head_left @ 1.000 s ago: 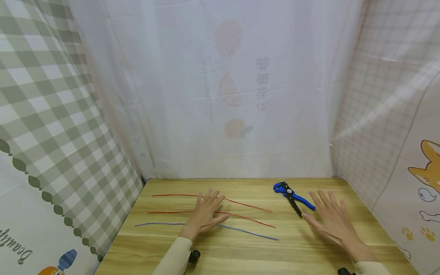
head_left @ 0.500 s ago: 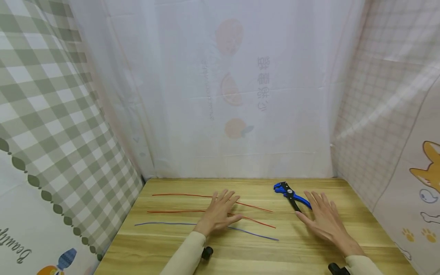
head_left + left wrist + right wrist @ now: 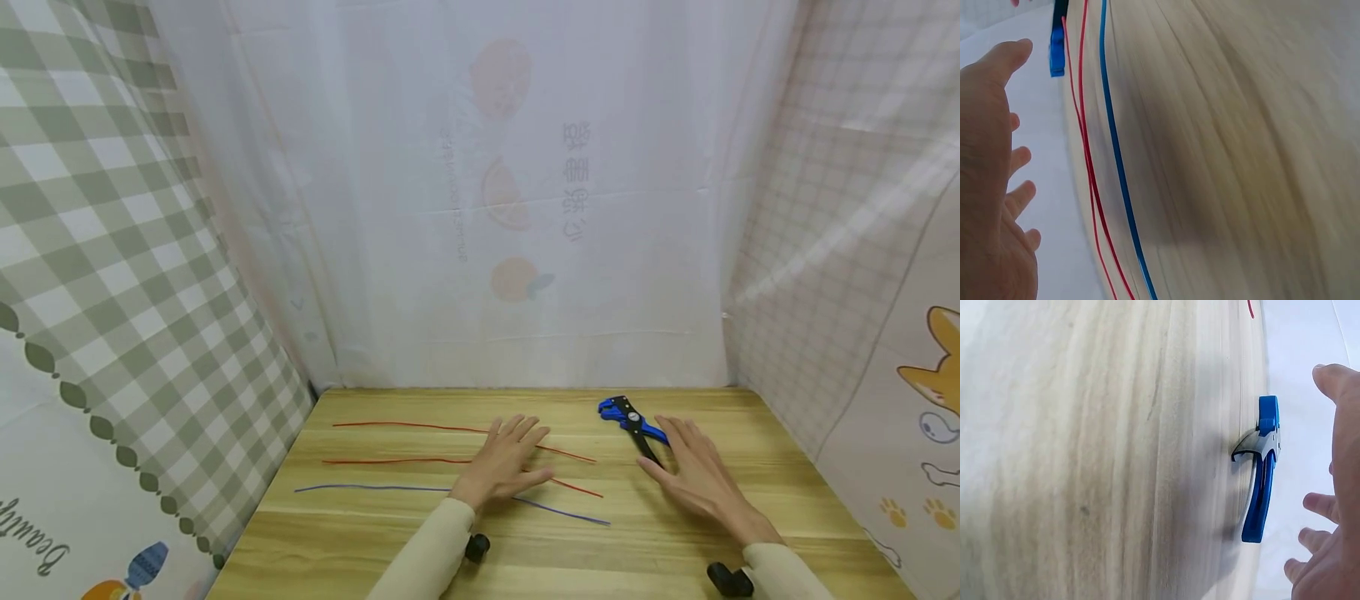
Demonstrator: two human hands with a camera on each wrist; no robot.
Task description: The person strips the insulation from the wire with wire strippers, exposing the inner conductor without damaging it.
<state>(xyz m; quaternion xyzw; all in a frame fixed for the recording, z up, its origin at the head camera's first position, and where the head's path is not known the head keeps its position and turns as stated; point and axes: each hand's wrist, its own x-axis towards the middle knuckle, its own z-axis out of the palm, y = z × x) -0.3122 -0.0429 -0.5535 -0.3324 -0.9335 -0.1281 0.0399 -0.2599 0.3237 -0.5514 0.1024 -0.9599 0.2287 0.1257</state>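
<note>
Over the wires (image 3: 450, 460), left hand (image 3: 501, 467) flat.

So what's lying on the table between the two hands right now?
In the head view, between the left hand and the right hand lie the right ends of two red wires and the blue wire; otherwise bare wooden table.

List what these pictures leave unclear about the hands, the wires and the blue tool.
- Head view: the left hand covers the middle of the red wires and blue wire; contact is unclear.
- Head view: the right hand hides part of the blue stripper tool; touch is unclear.
- Left wrist view: blurred; wire ends cut off by the edge.
</note>
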